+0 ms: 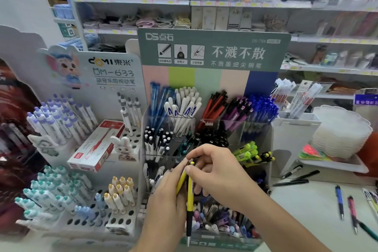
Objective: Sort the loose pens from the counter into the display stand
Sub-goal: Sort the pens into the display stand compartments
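Both hands hover right in front of the display stand, left hand and right hand fingers pinching yellow pens, probably to slot one in, while more loose pens wait on the surface.

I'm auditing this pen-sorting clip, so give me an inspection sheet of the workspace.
Surface: white counter.
Job's things: two yellow pens in hand; loose pens lying at right; display stand with many compartments filled.
Clutter: red pen box on the neighbouring rack; stack of white trays.
Grippers: left hand and right hand both hold the yellow pens.
Cables: nothing seen.
Surroundings: shop shelves.
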